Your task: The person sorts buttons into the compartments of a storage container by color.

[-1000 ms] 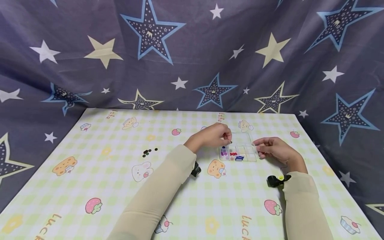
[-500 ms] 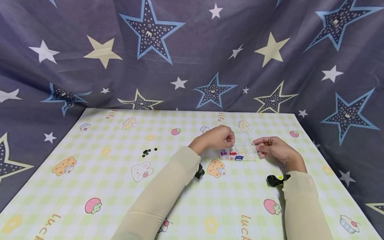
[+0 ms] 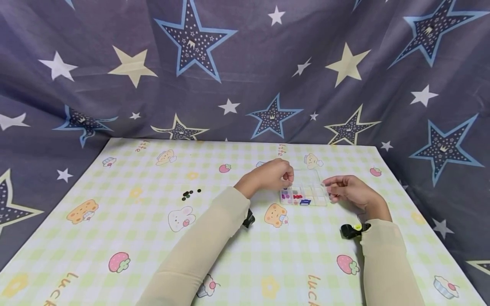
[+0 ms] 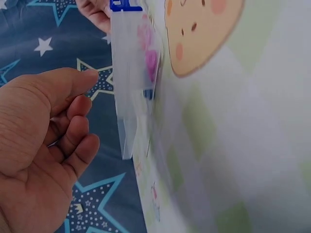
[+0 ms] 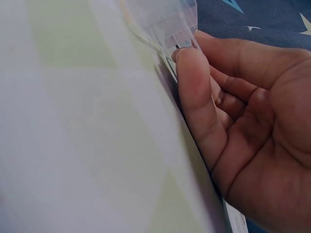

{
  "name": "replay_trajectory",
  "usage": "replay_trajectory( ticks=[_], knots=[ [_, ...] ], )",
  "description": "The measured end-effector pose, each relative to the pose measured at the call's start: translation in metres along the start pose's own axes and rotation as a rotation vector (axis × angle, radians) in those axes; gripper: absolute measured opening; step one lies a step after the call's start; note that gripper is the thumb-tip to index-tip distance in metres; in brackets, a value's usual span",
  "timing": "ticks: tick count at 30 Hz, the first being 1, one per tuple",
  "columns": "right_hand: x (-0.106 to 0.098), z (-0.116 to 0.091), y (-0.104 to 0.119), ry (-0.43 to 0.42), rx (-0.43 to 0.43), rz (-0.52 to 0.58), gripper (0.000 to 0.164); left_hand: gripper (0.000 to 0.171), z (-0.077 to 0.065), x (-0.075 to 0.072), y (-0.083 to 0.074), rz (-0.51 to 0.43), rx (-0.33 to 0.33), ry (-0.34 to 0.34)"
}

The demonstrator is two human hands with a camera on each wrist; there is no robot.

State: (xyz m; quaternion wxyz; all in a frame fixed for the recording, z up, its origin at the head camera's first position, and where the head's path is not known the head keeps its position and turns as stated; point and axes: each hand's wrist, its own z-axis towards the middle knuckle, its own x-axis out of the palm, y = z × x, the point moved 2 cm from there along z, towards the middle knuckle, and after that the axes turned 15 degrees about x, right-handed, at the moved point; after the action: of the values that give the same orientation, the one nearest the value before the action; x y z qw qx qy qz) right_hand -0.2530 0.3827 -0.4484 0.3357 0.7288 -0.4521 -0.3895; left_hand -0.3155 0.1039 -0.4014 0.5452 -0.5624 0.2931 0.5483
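A clear compartment box (image 3: 315,199) stands on the table with its transparent lid (image 3: 308,175) raised at the back. Purple beads (image 3: 285,196) and red beads (image 3: 297,196) lie in its left compartments. A blue latch-like piece (image 3: 305,202) sits at its front edge. My left hand (image 3: 268,175) hovers over the far left compartments, fingers loosely curled; in the left wrist view, nothing shows between thumb and fingers. Something dark lies just below its fingertips, partly covered. My right hand (image 3: 350,191) holds the box's right edge between thumb and fingers (image 5: 194,77).
Several small black round pieces (image 3: 187,194) lie loose on the table, left of the box. A checked cloth with printed cartoons (image 3: 229,238) covers the tabletop. Behind it hangs a dark star-patterned curtain (image 3: 245,76).
The left hand dipped a little right over the box, then drew back left; the small dark piece at its fingertips no longer shows there. The right hand stayed on the box edge.
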Motion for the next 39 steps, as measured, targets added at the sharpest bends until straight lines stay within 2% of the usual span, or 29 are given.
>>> replay_trajectory(
  ticks=[8,15,26,39],
  knots=[
    [0.0,0.0,0.0,-0.009,0.008,0.001,0.045,0.007,-0.027,-0.013,0.01,0.073,-0.01,0.008],
    [0.001,0.0,0.001,-0.014,0.009,0.001,0.045,0.01,-0.063,-0.027,0.021,0.094,-0.044,-0.001],
    [0.001,0.001,-0.001,-0.017,0.009,0.005,0.044,0.012,-0.113,-0.039,0.034,0.12,-0.087,0.002],
    [0.001,-0.002,0.001,-0.006,-0.003,0.007,0.046,0.013,-0.184,-0.054,0.043,0.153,-0.116,-0.003]
  ],
)
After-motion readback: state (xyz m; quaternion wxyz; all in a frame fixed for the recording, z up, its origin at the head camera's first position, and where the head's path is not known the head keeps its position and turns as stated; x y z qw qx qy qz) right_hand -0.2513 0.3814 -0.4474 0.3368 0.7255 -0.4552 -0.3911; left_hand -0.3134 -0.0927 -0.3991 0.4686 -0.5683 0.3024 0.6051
